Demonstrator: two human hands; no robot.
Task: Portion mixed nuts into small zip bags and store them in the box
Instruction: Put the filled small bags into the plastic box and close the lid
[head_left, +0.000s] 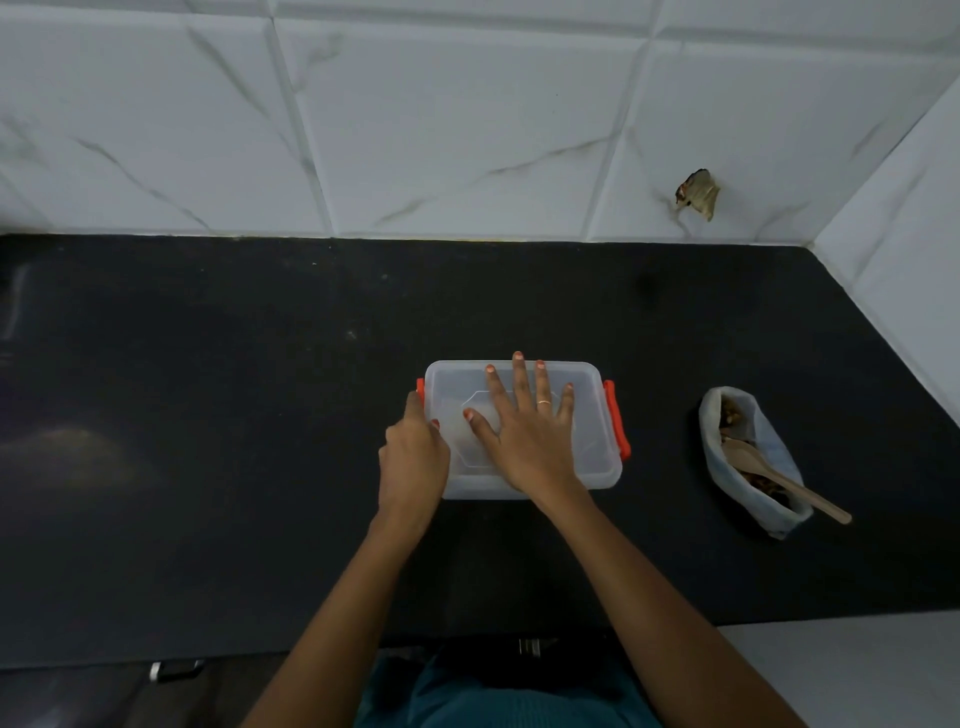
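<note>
- The box (587, 384), clear plastic with its lid on, sits about mid-worktop, well apart from the bag of nuts (779, 467) near the worktop's right edge.
- The right hand (524, 431) lies flat on the lid with fingers straight and spread, pressing down and grasping nothing.
- The left hand (413, 457) is at the box's left end, its fingers curled onto the orange left latch (420, 387). The right latch (618, 426) lies down against the box side.
- No small zip bags show on the worktop, and the frosted lid hides whatever is inside.
- My judgement: this is either unlatching to begin or latching to finish, and I cannot tell which. The open bag holds nuts (730, 413) and a wooden spoon (789, 488), so portioning may remain.
- The worktop (208, 415) is black and matt, faintly smudged.
- Behind it stands a wall of white marble-look tiles (415, 130), meeting a side wall at the right back corner.
- A brownish scrap or chip (698, 193) marks one tile.
</note>
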